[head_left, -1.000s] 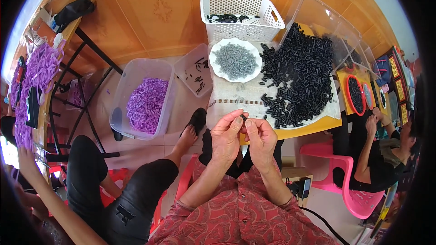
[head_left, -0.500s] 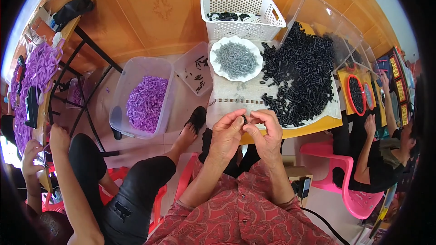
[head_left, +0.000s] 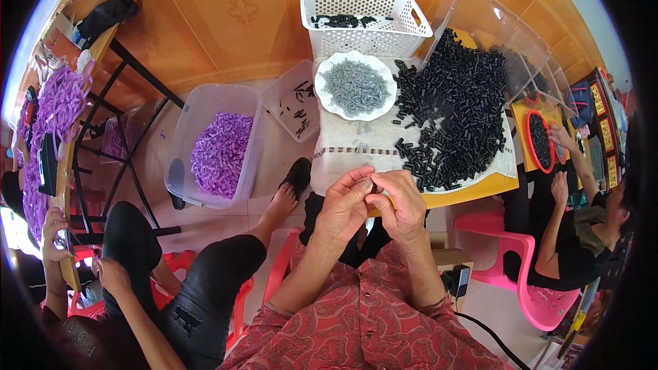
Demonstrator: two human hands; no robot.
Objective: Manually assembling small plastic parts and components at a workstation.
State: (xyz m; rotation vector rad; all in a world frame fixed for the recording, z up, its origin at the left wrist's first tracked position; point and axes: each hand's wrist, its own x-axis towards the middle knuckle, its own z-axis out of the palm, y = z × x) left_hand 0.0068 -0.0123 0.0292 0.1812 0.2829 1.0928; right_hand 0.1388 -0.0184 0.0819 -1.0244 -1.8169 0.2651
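Near the table's front edge, my left hand (head_left: 345,211) and my right hand (head_left: 401,207) meet, thumbs and fingertips pinched together. Between them shows part of a small black cylindrical piece (head_left: 373,190), mostly covered by the fingers. Beyond the hands, a white scalloped plate (head_left: 321,99) carries a heap of small clear pieces (head_left: 355,87). To its right spreads a large pile of short black cylindrical pieces (head_left: 459,116). A white cloth (head_left: 334,136) lies under both.
A white perforated basket (head_left: 363,43) with some black pieces stands at the back, beside a tipped clear bin (head_left: 534,48). On the floor at left, a clear tub (head_left: 179,164) holds purple pieces (head_left: 223,154). Co-workers sit at left and right; a pink chair (head_left: 524,294) is at right.
My right fingers have closed in further over the black piece. The left co-worker's nearer hand has moved down from the table edge; the right co-worker's hand has come down to the red-rimmed tray.
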